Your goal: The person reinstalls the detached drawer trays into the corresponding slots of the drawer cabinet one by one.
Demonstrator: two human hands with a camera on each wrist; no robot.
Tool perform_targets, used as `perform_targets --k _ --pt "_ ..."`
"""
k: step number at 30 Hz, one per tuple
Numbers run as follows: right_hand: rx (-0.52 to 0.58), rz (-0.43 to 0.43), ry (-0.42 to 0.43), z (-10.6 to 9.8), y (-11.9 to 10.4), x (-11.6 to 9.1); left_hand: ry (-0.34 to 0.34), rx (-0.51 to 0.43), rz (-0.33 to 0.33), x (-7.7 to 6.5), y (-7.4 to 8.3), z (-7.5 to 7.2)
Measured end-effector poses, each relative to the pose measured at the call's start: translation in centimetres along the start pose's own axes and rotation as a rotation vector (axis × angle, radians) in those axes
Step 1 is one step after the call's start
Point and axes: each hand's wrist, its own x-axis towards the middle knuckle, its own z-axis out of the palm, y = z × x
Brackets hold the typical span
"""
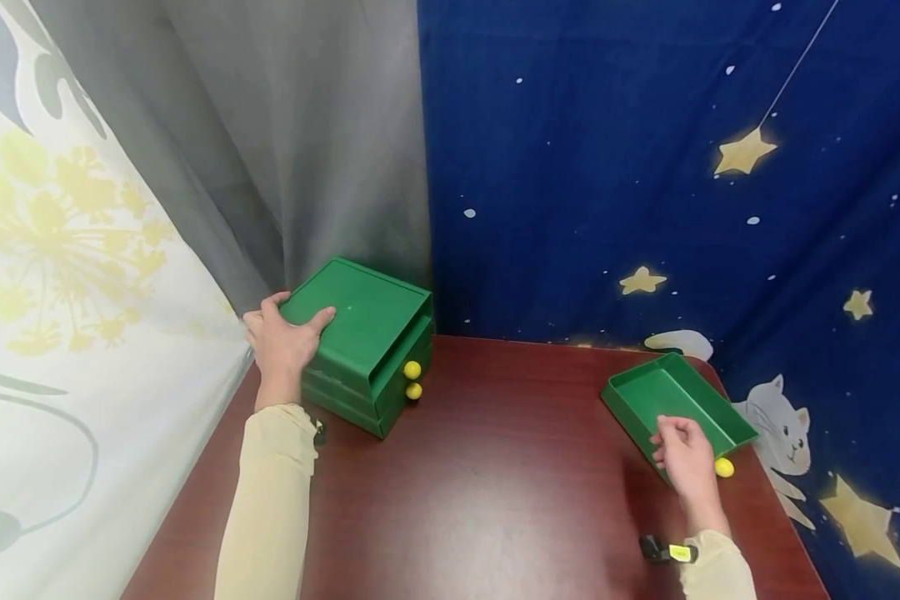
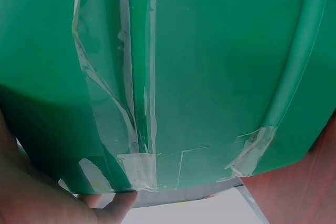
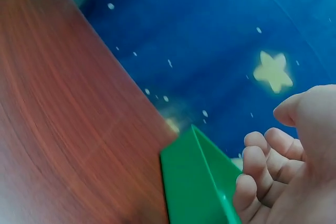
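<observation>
A green drawer cabinet point(image 1: 360, 312) stands at the left of the table, its top slot without a drawer. My left hand point(image 1: 281, 346) holds it from the left, thumb on the top and fingers at the back edge. In the left wrist view, clear tape point(image 2: 139, 171) shows on the cabinet's side, and part of my left hand point(image 2: 47, 182) reaches its far edge. A loose green drawer point(image 1: 656, 392) with a yellow knob point(image 1: 724, 467) lies at the right. Over it hovers my right hand point(image 1: 686, 458), fingers loosely bent around nothing.
Two yellow knobs point(image 1: 412, 370) stick out from the cabinet's front. The reddish-brown table point(image 1: 495, 467) stretches between cabinet and drawer. A blue star-patterned curtain point(image 1: 570, 167) hangs along the back and right, a grey one point(image 1: 345, 125) behind the cabinet, and a white one point(image 1: 82, 333) at left.
</observation>
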Motion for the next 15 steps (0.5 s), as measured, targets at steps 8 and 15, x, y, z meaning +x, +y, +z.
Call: perform_targets --k 8,15 --pt "-0.022 0.088 0.172 -1.6 2.2 0.0 0.006 -0.008 0.006 0.1 0.0 0.2" --pt "-0.101 0.135 0.268 -2.8 3.3 0.1 0.015 -0.002 0.003 0.0 0.1 0.2"
